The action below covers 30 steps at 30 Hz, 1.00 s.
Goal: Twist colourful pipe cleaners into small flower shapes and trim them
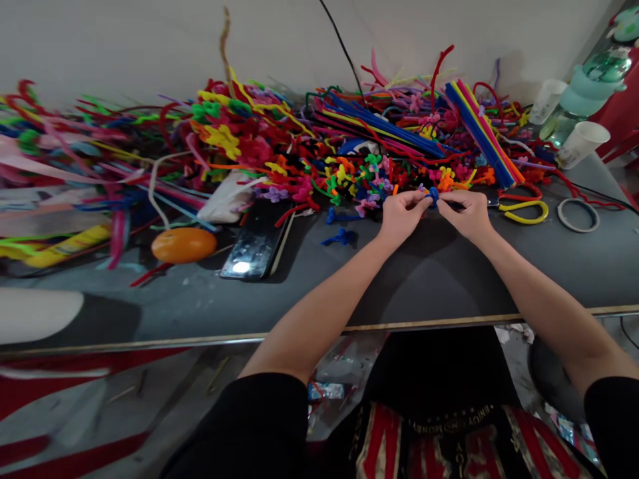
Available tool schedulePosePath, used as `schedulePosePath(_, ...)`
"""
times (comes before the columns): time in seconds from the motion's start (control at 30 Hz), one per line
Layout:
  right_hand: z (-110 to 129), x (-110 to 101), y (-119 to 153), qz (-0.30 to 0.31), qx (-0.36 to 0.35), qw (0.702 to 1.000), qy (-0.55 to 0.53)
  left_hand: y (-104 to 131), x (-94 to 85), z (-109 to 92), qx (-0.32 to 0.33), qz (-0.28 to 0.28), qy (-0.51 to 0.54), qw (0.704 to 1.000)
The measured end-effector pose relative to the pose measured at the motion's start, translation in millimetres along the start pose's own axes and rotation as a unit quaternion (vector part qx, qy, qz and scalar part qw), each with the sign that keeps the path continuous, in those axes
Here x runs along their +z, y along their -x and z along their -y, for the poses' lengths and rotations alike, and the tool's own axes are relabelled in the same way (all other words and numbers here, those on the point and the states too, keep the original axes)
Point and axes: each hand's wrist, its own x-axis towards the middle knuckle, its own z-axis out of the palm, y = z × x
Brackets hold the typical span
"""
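Observation:
Between my fingertips is a small blue pipe cleaner piece, bent into a compact shape. My left hand pinches it from the left, and my right hand pinches it from the right. Both hands hover just above the dark table, beside the heap of coloured pipe cleaners. To the left of my left hand lies a blue pipe cleaner figure, with another blue piece just behind it. Scissors with yellow and red handles rest right of my right hand.
Along the wall runs a large heap of pipe cleaners, with a straight bundle on top. A smartphone and an orange fruit lie left. A roll of tape, paper cups and a bottle stand right.

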Motion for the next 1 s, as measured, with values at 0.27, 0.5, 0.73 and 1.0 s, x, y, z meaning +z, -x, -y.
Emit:
schedulePosePath(0.27,-7,-11,-11,0.117,0.133,0.981,-0.081,5,-14.4,-16,0.232,0.012,-0.262,0.937)
schedulePosePath(0.5,-5,-33,-19,0.315,0.193,0.912,-0.177,3,-29.9,-20,0.385,0.12,-0.374,0.835)
schedulePosePath(0.73,-13,-39,-22,0.369,0.227,0.873,-0.223,7,-31.2,-24,0.383,0.189,-0.368,0.826)
schedulePosePath(1.0,-17,-42,-23,0.413,0.235,0.849,-0.233,9,-28.3,-26,0.405,0.204,-0.397,0.798)
